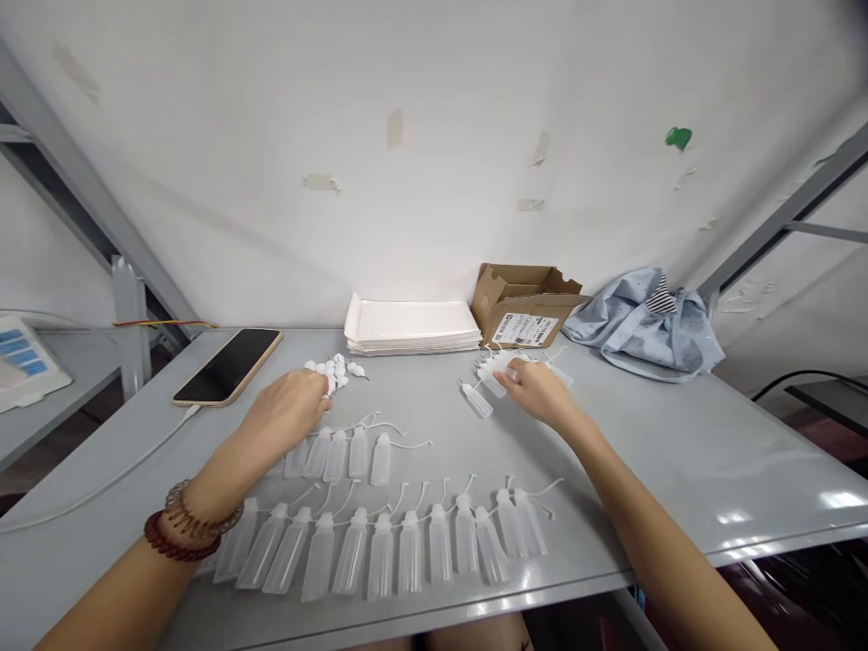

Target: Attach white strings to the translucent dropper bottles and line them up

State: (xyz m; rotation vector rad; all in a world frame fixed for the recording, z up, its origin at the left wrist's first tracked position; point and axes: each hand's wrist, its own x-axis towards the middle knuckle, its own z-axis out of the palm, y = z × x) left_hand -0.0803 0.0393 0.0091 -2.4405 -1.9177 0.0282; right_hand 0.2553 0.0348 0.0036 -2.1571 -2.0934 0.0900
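My left hand (293, 405) is at a small pile of white needle-tip caps (339, 369), its fingers curled and their tips mostly hidden. Whatever they hold does not show. My right hand (537, 389) is over a cluster of translucent squeeze bottles with needle tips, thumb and forefinger closed at one bottle (495, 382). Just left of it lies another tipped bottle (476, 400). Nearer me, uncapped squeeze bottles with thin white straps lie in a short row (358, 454) partly under my left forearm and a longer row (382, 559) along the front edge.
A phone (229, 366) on a white charging cable (128, 466) lies at the left. Against the wall are a stack of white envelopes (413, 324), an opened cardboard box (522, 312) and a crumpled light-blue cloth (644, 330). Grey metal frame posts stand at both sides.
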